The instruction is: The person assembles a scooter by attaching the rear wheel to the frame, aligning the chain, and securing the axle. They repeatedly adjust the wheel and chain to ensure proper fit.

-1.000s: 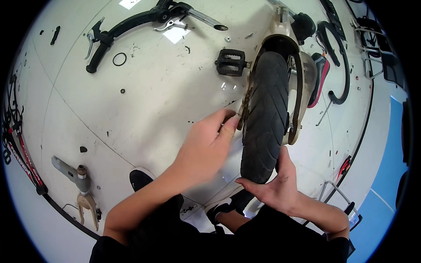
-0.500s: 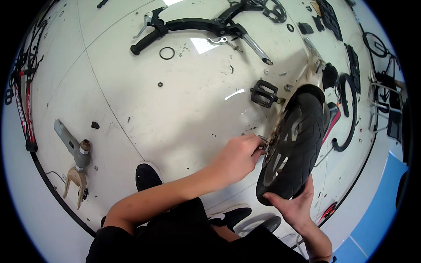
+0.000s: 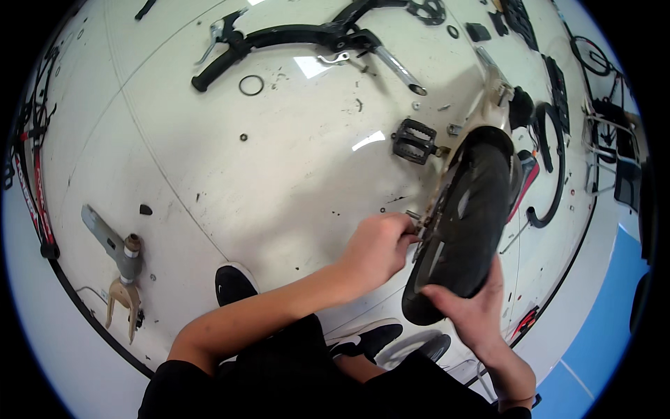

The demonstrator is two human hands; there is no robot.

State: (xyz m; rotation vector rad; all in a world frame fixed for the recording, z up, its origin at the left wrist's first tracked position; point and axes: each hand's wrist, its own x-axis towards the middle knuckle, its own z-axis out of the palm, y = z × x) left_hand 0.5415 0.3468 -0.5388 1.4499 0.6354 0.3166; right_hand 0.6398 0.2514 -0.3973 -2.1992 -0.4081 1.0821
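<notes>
Two hands work at a black-tyred wheel (image 3: 464,223) standing at centre right of the frame: the right hand (image 3: 473,311) cups its lower tyre from beneath, fingers curled around it; the left hand (image 3: 377,250) pinches at the wheel's hub, fingertips closed. Above lies a black pedal (image 3: 413,140).

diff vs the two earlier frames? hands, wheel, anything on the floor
The view swung left, so the wheel now sits further right in the picture and tilted. The left hand slid from the tyre's side to the hub area. The right hand keeps holding the tyre's lower edge. The pedal and black frame lie unmoved on the floor.
</notes>
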